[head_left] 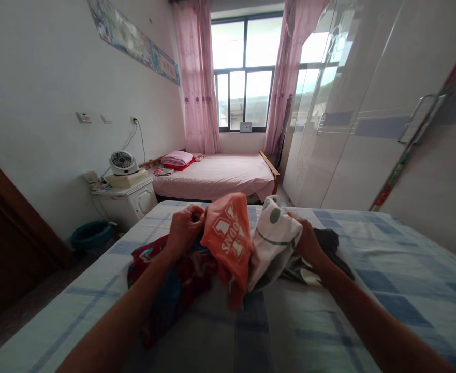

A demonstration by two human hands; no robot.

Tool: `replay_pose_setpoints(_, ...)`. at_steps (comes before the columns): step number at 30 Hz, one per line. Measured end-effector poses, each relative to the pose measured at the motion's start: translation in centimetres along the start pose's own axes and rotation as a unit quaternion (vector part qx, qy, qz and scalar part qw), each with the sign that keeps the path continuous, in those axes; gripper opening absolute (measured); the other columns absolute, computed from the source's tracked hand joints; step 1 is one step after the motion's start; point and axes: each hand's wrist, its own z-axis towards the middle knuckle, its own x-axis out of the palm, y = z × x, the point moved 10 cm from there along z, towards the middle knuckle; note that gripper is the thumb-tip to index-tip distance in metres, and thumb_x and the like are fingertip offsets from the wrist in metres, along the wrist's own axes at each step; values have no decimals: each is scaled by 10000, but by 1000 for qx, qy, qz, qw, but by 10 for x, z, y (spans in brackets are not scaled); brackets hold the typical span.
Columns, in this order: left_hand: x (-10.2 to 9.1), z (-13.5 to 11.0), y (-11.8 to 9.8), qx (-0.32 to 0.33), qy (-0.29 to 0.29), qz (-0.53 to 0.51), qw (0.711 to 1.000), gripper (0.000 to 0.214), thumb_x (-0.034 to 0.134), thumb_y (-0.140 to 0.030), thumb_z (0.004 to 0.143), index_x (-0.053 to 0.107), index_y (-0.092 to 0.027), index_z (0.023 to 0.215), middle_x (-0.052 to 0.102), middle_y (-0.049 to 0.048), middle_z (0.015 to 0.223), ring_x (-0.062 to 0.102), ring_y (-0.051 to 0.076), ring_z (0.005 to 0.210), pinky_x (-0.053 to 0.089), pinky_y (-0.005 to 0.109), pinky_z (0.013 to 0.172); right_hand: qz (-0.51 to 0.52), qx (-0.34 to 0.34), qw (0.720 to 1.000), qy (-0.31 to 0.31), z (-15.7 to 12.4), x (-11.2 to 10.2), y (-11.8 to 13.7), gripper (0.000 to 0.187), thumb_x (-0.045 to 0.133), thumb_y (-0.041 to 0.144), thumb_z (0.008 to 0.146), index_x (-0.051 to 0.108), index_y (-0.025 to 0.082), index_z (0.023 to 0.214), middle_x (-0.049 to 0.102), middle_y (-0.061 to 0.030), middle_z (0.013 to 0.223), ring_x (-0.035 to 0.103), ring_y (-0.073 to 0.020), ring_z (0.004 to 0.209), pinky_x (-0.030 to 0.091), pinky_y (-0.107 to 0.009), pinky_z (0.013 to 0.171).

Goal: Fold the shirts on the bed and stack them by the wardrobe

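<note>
My left hand is closed, pinching the left side of an orange garment with white lettering. That cloth hangs in folds above the bed. My right hand grips the right edge of a white garment with green dots and a green line. The two pieces touch in the middle. Under my left forearm lies a crumpled dark red and blue garment. A dark grey garment is bunched on the bed behind my right hand, partly hidden by the wrist.
A blue-and-white checked sheet covers the bed before me. Beyond stands a second bed with pink bedding. On the left are a white nightstand with a small fan and a teal bin. A glossy wardrobe lines the right.
</note>
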Motion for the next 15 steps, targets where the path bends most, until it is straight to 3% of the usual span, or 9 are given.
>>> replay_pose_setpoints(4, -49, 7, 12, -2, -134, 12, 991, 196, 548, -313, 686, 634, -166, 783, 599, -33, 619, 511, 98, 535, 388, 184, 494, 24, 63, 993, -95, 4, -39, -38, 210, 480, 372, 728, 586, 191, 743, 558, 24, 575, 472, -122, 515, 356, -242, 505)
replay_pose_setpoints(5, -49, 6, 11, 3, -131, 13, 991, 187, 546, -308, 680, 632, -165, 765, 593, -33, 624, 505, 95, 533, 385, 182, 491, -2, 52, 994, -97, 5, -42, -38, 193, 495, 360, 716, 587, 193, 744, 563, 24, 581, 474, -122, 521, 353, -242, 509)
replay_pose_setpoints(8, -24, 2, 4, 15, -27, 12, 999, 145, 543, -292, 677, 610, -164, 688, 568, -33, 599, 491, 89, 514, 379, 184, 482, -102, 0, 994, -22, 10, -31, -31, 125, 539, 309, 670, 586, 194, 682, 549, 20, 556, 472, -124, 537, 349, -248, 530)
replay_pose_setpoints(9, -21, -1, 2, 17, -24, 11, 1000, 142, 540, -289, 684, 609, -167, 702, 566, -36, 598, 493, 90, 516, 384, 185, 489, -113, -5, 993, -21, 11, -32, -29, 134, 526, 311, 685, 586, 193, 681, 549, 15, 560, 471, -125, 538, 352, -250, 530)
replay_pose_setpoints(12, -35, -10, -5, 24, -123, 37, 991, 164, 511, -285, 718, 601, -180, 806, 566, -47, 613, 504, 95, 530, 395, 193, 521, -82, 3, 987, -136, 8, -56, -22, 248, 422, 353, 780, 598, 179, 769, 599, -27, 683, 492, -133, 582, 382, -255, 531)
replay_pose_setpoints(13, -34, -11, -5, 31, -126, 60, 990, 154, 504, -279, 722, 594, -185, 805, 562, -48, 611, 506, 99, 532, 392, 198, 527, -77, -3, 987, -143, 6, -57, -19, 255, 420, 358, 786, 597, 175, 786, 607, -34, 709, 500, -135, 598, 392, -257, 539)
replay_pose_setpoints(15, -13, -14, 1, 44, -49, 125, 990, 116, 491, -266, 731, 577, -195, 761, 547, -47, 591, 508, 110, 533, 380, 215, 533, -96, -21, 991, -91, 2, -44, -10, 202, 467, 342, 762, 589, 182, 784, 601, -22, 693, 505, -133, 598, 404, -258, 562)
